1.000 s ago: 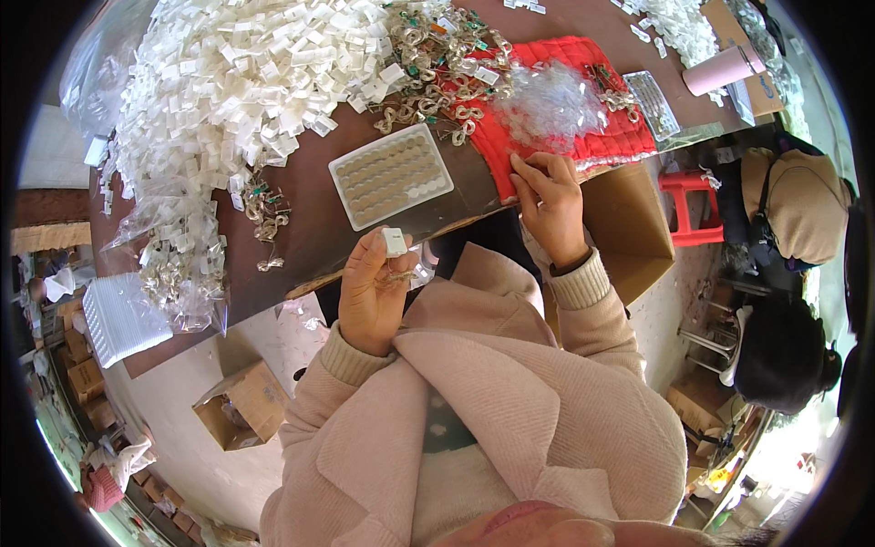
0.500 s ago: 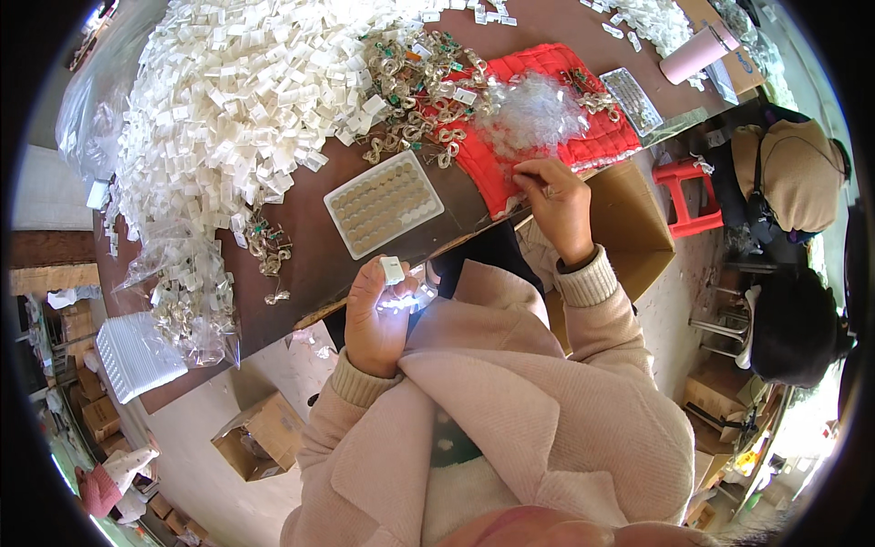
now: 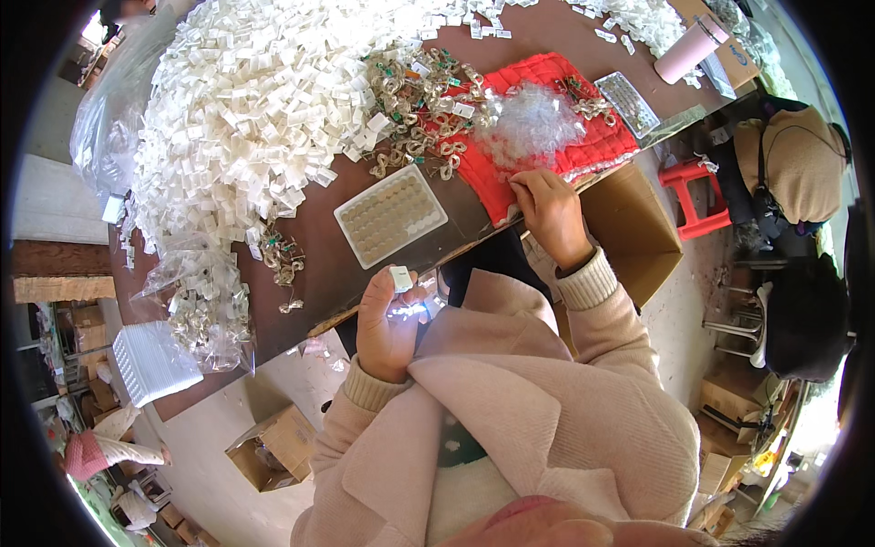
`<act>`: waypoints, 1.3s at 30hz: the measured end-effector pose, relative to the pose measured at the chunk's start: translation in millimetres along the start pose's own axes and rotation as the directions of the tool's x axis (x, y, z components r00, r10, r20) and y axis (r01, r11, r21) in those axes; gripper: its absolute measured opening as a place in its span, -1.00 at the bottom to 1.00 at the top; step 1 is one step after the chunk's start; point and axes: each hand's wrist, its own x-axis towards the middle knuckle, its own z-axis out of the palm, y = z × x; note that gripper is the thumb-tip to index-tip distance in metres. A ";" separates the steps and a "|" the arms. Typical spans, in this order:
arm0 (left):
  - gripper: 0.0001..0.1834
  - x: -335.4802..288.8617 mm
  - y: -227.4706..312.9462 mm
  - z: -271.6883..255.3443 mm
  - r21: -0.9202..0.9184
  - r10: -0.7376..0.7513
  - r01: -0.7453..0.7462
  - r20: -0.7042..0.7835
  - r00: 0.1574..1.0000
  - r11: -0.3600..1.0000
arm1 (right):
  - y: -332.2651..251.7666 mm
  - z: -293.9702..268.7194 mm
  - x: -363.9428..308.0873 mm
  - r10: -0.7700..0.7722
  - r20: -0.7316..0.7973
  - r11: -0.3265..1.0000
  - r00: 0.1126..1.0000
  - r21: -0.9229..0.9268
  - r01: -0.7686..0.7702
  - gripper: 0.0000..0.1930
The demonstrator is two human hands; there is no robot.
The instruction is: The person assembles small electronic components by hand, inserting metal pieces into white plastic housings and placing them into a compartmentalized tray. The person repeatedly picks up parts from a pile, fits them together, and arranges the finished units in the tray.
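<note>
I hold a small white box [image 3: 400,279] upright at the tips of my left hand [image 3: 385,324], with thumb and fingers closed around it. Just below it, in the same hand, a bright bluish-white light [image 3: 410,310] glows among clear strands; I cannot tell how the strands join the box. Both are in front of my coat [image 3: 510,383], near the edge of the brown table [image 3: 319,232].

My right hand [image 3: 554,219] is over the front edge of the red cloth [image 3: 483,187], thumb and forefinger drawn close together and the other fingers loosely bent. I cannot tell whether anything thin is between the fingertips. Just beyond them, a heap of clear plastic [image 3: 529,128] lies on the cloth.

Between my hands and a little farther in, a white tray [image 3: 408,243] sits on the table with rows of round discs [image 3: 387,219] in it. Behind the tray is a tangle of coiled wires [image 3: 415,100], touching the big pile of white cases [image 3: 264,100] that spreads to the left. A pink cup [image 3: 690,50] stands at the far right, near a second tray [image 3: 629,105]. Under the table edge, by my right forearm, is an open cardboard box [image 3: 643,232].
</note>
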 end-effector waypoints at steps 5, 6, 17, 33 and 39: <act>-0.80 -1.9 -5.3 -2.8 -0.039 0.040 -0.041 -0.032 0.999 0.998 | 7.7 3.6 -5.1 0.069 0.019 0.996 0.997 0.058 -0.070 -0.89; -0.78 -5.2 -5.7 -1.9 0.090 0.037 -0.033 -0.037 0.999 0.995 | 8.3 3.7 -6.2 0.031 0.030 0.997 0.999 0.074 -0.033 -0.89; -0.76 -3.0 0.4 9.0 0.050 -0.009 0.006 0.053 0.999 0.999 | -0.8 4.5 4.5 -0.066 0.090 0.998 0.994 0.000 0.066 -0.89; -0.82 -0.7 -0.3 1.5 0.221 0.082 -0.095 0.070 0.994 0.971 | 0.1 3.8 2.0 0.002 0.106 0.993 0.994 0.121 -0.015 -0.95; -0.79 1.9 -3.5 -13.4 0.176 0.065 -0.060 -0.027 0.997 0.983 | -9.1 -1.5 6.4 0.079 0.149 0.991 0.986 0.096 -0.094 -0.87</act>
